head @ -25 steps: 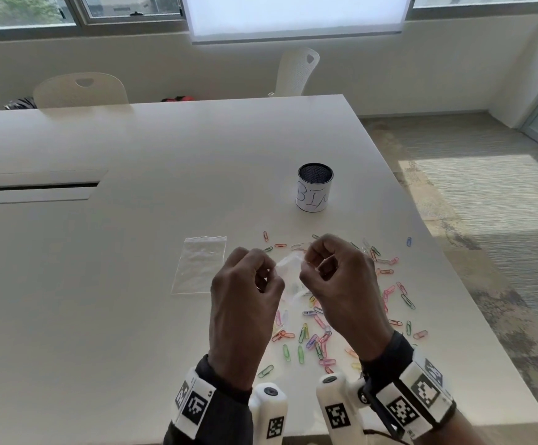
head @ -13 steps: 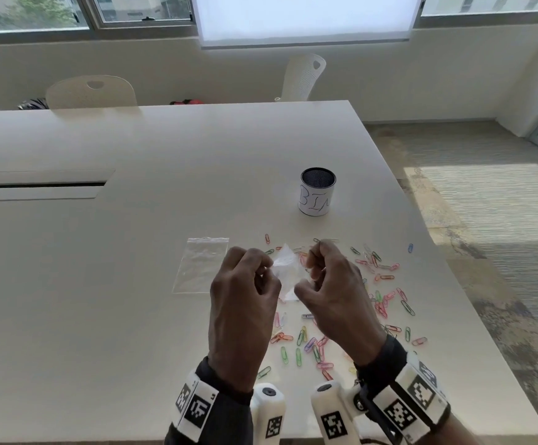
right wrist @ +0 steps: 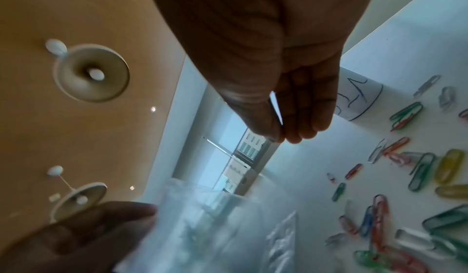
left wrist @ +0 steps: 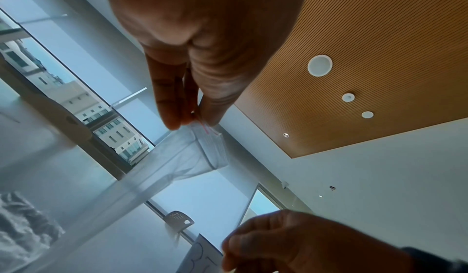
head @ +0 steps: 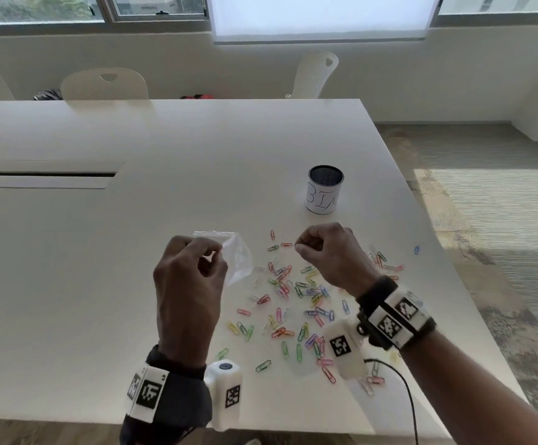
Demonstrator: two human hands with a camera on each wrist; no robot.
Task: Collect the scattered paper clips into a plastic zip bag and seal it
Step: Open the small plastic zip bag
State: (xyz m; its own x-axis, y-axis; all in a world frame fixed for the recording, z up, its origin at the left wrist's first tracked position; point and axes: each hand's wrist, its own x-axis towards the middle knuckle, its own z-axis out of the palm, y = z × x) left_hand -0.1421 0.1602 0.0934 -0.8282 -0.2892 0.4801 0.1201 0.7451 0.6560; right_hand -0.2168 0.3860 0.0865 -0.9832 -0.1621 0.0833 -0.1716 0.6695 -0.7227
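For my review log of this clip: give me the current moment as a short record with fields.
left hand: left hand pinches the zip bag at its top edge, above the table
right hand: right hand apart from the bag, fingers curled; contents not visible
paper clips: paper clips scattered on the table
bag contents: no clips visible inside
other: cup marked BIN upright beyond the clips

Two hands are up: the left hand [head: 188,277] and the right hand [head: 327,252]. One clear zip bag [head: 236,259] hangs from the left; a second bag may lie behind it. Several dozen coloured paper clips [head: 288,303] lie below and beside the right hand. One labelled cup [head: 324,189] stands beyond it. Two chairs [head: 104,85].
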